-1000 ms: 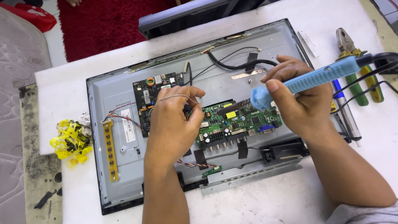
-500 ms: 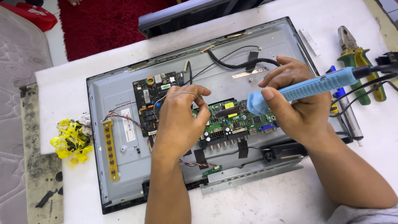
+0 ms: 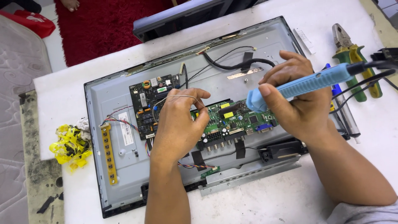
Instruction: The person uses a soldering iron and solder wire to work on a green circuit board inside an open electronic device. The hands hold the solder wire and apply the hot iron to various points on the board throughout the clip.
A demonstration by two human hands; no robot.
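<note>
on white desk (image 3: 265, 199), opened flat-screen panel (image 3: 116, 95), grey metal back, two green circuit boards. right hand (image 3: 300, 103) fingers wrapped around blue ribbed plastic soldering iron (image 3: 306, 85), tip over main board (image 3: 236, 120) at panel centre. left hand (image 3: 178, 124) fingers pinching thin solder wire (image 3: 176, 96). green-handled pliers (image 3: 352, 62) at right.

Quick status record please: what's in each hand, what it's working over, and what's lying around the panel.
left hand: pinches a thin solder wire over the boards
right hand: grips a blue soldering iron, tip end down at the green main board
work surface: opened flat-screen back panel on a white table
other board: dark power board, left of the main board
nearby: green-handled pliers at right; yellow scraps at left
</note>
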